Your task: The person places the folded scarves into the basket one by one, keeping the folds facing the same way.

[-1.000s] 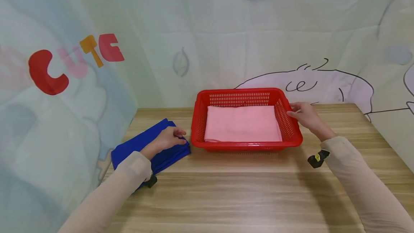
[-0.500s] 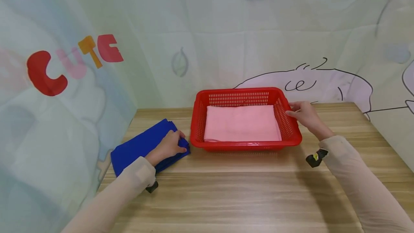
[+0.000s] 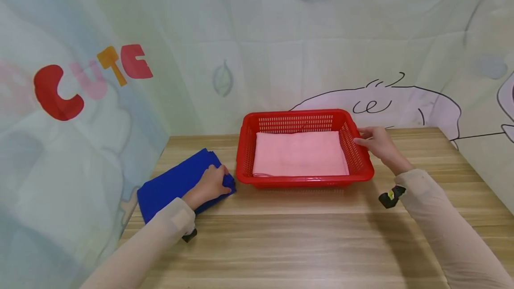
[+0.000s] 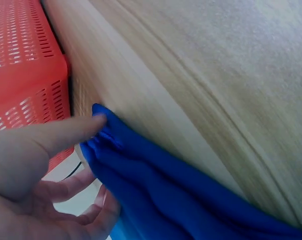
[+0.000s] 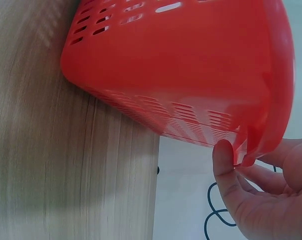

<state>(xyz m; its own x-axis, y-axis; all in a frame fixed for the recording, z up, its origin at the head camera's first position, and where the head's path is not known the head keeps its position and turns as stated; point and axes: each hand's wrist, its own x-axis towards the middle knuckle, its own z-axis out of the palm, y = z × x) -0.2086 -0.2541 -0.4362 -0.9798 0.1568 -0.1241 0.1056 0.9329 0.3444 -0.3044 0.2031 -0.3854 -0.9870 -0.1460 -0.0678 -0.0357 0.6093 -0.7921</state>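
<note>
A folded blue cloth (image 3: 170,188) lies on the left of the table. Over its right end is my left hand (image 3: 208,184), thumb and fingers bent. The left wrist view has that hand's thumb at one corner of the blue cloth (image 4: 146,172) and the fingers curled at its end, pinching the layered edge. My right hand (image 3: 379,145) holds the right rim of a red plastic basket (image 3: 301,179). Seen from the right wrist, the thumb is below the rim and the fingers lie on its other side. A folded pink cloth (image 3: 301,154) is flat inside the basket.
The wood-grain table (image 3: 297,244) spreads in front of the basket. A printed curtain (image 3: 265,57) with cartoon figures hangs behind the table and along its left side. A dark cable (image 5: 211,220) shows beyond the table edge in the right wrist view.
My left hand has come down onto the right end of the blue cloth, its fingers closing over the edge. The right hand and the basket look the same.
</note>
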